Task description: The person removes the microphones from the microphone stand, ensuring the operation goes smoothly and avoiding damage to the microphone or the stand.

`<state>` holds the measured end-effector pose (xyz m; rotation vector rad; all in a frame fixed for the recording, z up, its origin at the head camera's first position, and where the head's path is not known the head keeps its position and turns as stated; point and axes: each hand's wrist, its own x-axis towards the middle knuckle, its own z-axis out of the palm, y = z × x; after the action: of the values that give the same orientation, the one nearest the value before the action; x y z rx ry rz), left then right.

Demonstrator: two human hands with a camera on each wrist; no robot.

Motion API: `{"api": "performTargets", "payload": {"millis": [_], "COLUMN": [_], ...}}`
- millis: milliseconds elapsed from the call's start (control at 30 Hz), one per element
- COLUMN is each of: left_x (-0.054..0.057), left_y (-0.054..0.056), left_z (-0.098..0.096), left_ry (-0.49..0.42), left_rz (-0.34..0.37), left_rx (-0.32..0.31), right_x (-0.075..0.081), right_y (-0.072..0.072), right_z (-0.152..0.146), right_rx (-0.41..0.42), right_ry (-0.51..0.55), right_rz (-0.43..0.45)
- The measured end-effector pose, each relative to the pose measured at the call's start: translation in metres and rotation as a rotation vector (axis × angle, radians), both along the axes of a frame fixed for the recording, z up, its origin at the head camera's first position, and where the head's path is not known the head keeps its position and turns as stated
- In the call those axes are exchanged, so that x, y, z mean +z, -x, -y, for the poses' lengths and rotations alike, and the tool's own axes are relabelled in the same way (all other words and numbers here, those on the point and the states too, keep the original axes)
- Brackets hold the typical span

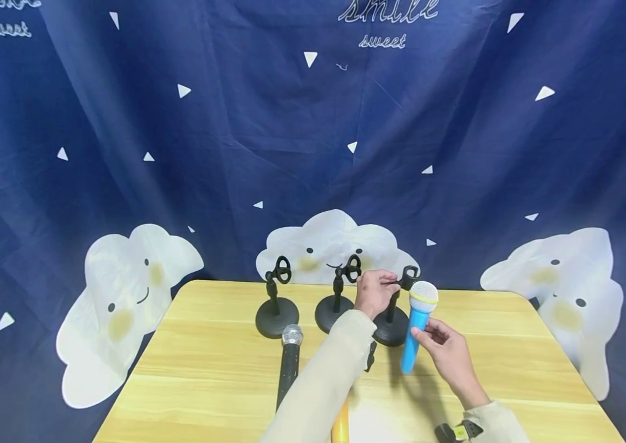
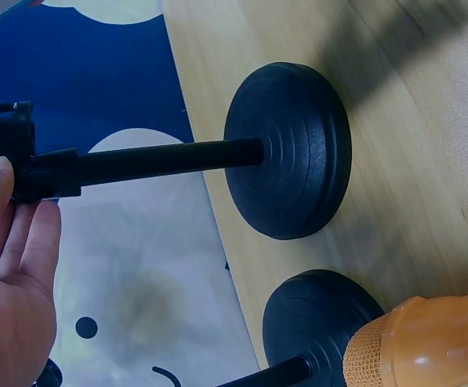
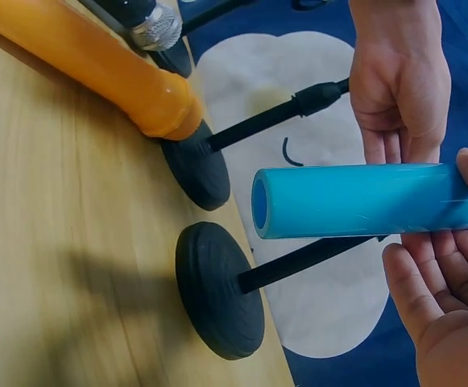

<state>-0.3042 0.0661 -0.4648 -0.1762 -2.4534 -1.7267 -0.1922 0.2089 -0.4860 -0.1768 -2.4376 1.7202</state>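
Observation:
In the head view my left hand is at the top of the rightmost black microphone stand. The left wrist view has its thumb and fingers pinching the stand's neck, just under the clip. My right hand holds a blue microphone by its handle, between thumb and fingers. Its silver mesh head with a yellow ring points up, beside the stand's clip. In the right wrist view the open hollow end of the blue handle faces left, in front of the stand's pole.
Two more black stands, the middle one and the left one, stand in a row with bare clips. A black microphone and an orange microphone are on the wooden table. Behind hangs a blue curtain.

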Motion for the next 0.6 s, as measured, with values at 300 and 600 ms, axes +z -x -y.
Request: {"api": "performTargets", "payload": {"millis": [300, 600], "left_x": [0.0021, 0.0034], "left_y": [-0.0002, -0.0024], "left_z": [0.0006, 0.0011], "left_ry": [0.015, 0.013], "left_rz": [0.013, 0.029], "left_rx": [-0.007, 0.002], "right_x": [-0.0034, -0.0091], "right_y": [-0.0036, -0.0068], "right_z": [-0.0007, -0.0025], "right_rx": [0.023, 0.032], "right_ry": [-0.013, -0.035], "right_rz": [-0.004, 0.022]}}
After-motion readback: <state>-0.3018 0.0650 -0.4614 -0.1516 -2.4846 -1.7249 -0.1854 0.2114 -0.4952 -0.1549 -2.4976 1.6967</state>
